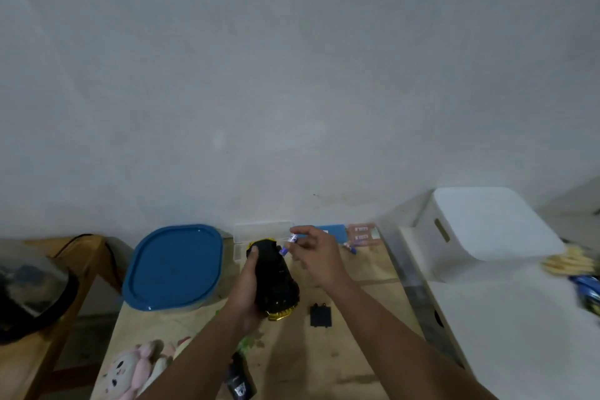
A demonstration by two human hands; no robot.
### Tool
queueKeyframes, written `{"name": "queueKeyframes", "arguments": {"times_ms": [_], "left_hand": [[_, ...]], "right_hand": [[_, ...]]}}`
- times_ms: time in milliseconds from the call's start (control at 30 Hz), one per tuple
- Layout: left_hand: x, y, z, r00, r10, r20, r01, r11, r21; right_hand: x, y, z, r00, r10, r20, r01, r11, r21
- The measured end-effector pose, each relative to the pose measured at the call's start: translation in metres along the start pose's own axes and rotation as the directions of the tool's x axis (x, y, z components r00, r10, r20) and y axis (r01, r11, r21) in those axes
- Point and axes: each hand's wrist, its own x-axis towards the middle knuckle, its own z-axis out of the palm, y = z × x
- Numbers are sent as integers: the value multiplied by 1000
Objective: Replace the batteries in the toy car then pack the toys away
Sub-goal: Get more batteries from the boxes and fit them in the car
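My left hand [248,282] grips a black toy car with yellow trim [276,276], turned underside up above the wooden table [350,360]. My right hand [315,253] pinches a small blue-and-white battery [289,244] at the car's far end. The black battery cover [320,315] lies on the table to the right of the car. Another battery [350,248] lies near the far edge, beside a pink battery pack [363,234].
A container with a blue lid [175,266] stands at the left. A clear plastic box [263,230] and a blue flat item [334,230] sit at the wall. A pink-and-white plush toy [136,370] and a dark toy [240,380] lie near me. White storage boxes [487,230] stand at right.
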Motion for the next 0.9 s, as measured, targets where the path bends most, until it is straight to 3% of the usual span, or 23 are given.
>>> {"name": "queueKeyframes", "arguments": {"times_ms": [133,267,467,700,900], "left_hand": [[-28,5,6,997,35,71,-36,999,15],[-37,6,4,992,89,84,-94,994,54],[-39,5,10,989,118,92,-113,992,-55],[-23,1,19,989,100,104,-95,994,-54],[10,-10,23,997,58,52,-56,997,-50]], "right_hand": [[-22,-9,21,998,-47,-48,38,981,-190],[-35,-12,28,980,-105,-172,61,969,-240],[-46,-14,33,926,-190,-325,75,940,-334],[-41,1,33,930,-253,-265,86,854,-514],[-31,9,20,984,-175,-34,111,749,-653]]}}
